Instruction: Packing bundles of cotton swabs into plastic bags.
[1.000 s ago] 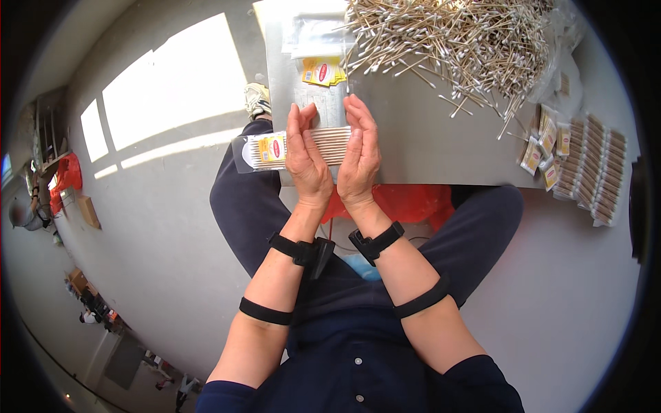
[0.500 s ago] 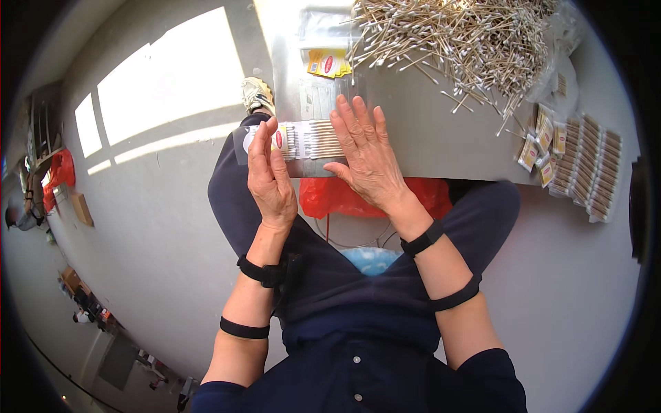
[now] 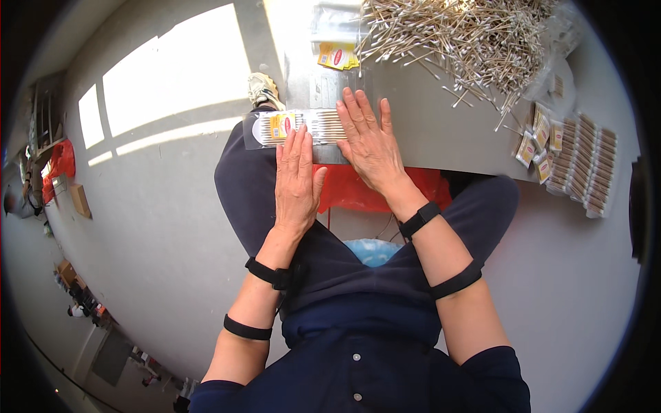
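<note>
A clear plastic sleeve (image 3: 253, 131) with a yellow label card (image 3: 281, 126) lies across the left end of the metal table, jutting past its edge. Inside and along it runs a flat row of wooden cotton swabs (image 3: 329, 128). My left hand (image 3: 297, 186) has its fingers straight, with the tips over the near side of the sleeve by the card. Flat at the right end of the row rests my right hand (image 3: 370, 141), fingers stretched and thumb by the swab ends. Neither hand grips anything.
A big heap of loose cotton swabs (image 3: 461, 41) covers the far right of the table (image 3: 427, 131). Yellow label cards (image 3: 337, 55) and clear sleeves (image 3: 337, 24) lie at the far left. Filled swab packs (image 3: 582, 162) stand at the right edge. A red bag (image 3: 385, 187) hangs below.
My left hand has moved right and nearer to me, off the sleeve's left part, uncovering the label card. My right hand stays at the row's right end.
</note>
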The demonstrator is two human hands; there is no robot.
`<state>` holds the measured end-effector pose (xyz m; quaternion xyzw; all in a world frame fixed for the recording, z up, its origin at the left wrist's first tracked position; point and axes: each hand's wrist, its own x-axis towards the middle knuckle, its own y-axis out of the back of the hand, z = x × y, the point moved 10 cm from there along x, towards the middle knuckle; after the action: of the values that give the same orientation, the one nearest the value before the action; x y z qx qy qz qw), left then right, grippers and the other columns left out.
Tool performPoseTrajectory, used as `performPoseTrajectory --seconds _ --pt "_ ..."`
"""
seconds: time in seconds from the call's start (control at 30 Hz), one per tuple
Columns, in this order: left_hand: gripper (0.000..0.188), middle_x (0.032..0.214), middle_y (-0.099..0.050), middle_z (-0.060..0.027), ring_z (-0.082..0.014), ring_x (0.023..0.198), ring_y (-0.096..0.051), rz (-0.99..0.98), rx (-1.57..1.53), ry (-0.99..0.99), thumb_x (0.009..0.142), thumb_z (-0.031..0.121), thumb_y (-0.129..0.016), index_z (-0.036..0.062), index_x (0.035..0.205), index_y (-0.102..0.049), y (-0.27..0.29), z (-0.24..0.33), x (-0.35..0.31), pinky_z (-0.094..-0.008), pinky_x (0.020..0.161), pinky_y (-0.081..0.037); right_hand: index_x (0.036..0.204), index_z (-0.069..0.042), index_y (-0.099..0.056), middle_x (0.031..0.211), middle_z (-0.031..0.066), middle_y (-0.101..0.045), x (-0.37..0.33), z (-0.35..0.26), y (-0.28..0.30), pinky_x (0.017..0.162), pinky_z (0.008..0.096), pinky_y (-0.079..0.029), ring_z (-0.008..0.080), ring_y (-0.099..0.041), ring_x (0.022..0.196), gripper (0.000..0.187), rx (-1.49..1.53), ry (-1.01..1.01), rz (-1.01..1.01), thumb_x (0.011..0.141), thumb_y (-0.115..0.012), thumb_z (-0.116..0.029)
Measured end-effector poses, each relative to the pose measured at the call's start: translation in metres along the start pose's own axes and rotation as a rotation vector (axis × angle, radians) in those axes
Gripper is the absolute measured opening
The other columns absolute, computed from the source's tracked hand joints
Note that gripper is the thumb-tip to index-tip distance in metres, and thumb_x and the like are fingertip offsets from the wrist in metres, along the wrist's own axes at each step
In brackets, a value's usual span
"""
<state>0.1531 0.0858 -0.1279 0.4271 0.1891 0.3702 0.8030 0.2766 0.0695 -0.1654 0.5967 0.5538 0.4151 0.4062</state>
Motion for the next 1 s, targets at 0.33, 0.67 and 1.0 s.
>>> performPoseTrajectory --seconds 0.33,0.67,1.0 --pt "0.087 0.167 -0.019 -0.011 -0.0253 0.156 -0.011 -0.248 0.542 -0.113 0.091 0.047 -0.062 0.0026 0.157 -0.028 -0.044 0.008 0.001 -0.0517 0.126 -0.001 0.155 -0.009 -0.034 0.168 0.0061 -0.018 0.001 0.001 -0.001 0.125 0.0546 -0.001 0.0232 -0.009 0.156 0.07 -0.04 -0.032 -0.017 0.095 -0.06 -0.035" --pt "0.066 0.156 -0.042 -0.0149 -0.0332 0.149 -0.03 -0.045 0.286 -0.03 0.088 0.012 -0.07 -0.002 0.147 -0.044 0.004 0.004 -0.005 -0.05 0.123 -0.022 0.154 -0.01 -0.036 0.168 0.0043 -0.017 0.001 0.001 -0.002 0.125 0.0549 -0.002 0.0218 -0.008 0.156 0.067 -0.029 -0.035 0.026 0.096 -0.061 -0.032" --pt "0.047 0.143 -0.056 -0.0121 -0.0302 0.134 -0.048 0.005 0.255 -0.129 0.09 0.007 -0.065 -0.0002 0.136 -0.055 -0.005 0.023 -0.006 -0.0447 0.115 -0.035 0.154 -0.011 -0.036 0.168 0.004 -0.016 0.003 0.001 -0.002 0.125 0.0547 -0.002 0.0215 -0.007 0.156 0.067 -0.023 -0.044 0.008 0.096 -0.06 -0.033"
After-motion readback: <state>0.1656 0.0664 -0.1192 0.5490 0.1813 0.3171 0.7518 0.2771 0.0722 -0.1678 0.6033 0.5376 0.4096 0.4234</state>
